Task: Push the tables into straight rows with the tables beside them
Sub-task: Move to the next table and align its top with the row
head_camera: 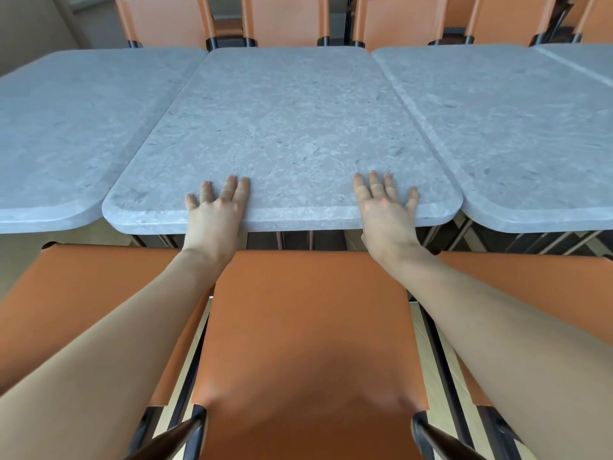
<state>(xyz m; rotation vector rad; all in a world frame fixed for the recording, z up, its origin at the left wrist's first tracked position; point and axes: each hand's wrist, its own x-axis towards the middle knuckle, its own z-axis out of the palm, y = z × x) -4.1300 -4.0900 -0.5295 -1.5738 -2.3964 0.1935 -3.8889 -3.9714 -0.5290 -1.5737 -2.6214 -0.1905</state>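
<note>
A person is leaning over an orange chair toward a row of grey stone-look tables. At the far left, the left table is sitting just beside the middle table, its near edge lying slightly closer to the camera than its neighbour's. The left hand is resting flat on the middle table's near edge, towards the near left corner, fingers straight and slightly spread on the top. The right hand is lying the same way towards the near right corner, fingers straight and fanned apart, palm at the rim. Further right, the right table is standing close alongside with a narrow seam between, its near edge also sitting a little nearer than the middle one's. A fourth table is showing at the far right corner. Orange chair backs are lining the far edges.
</note>
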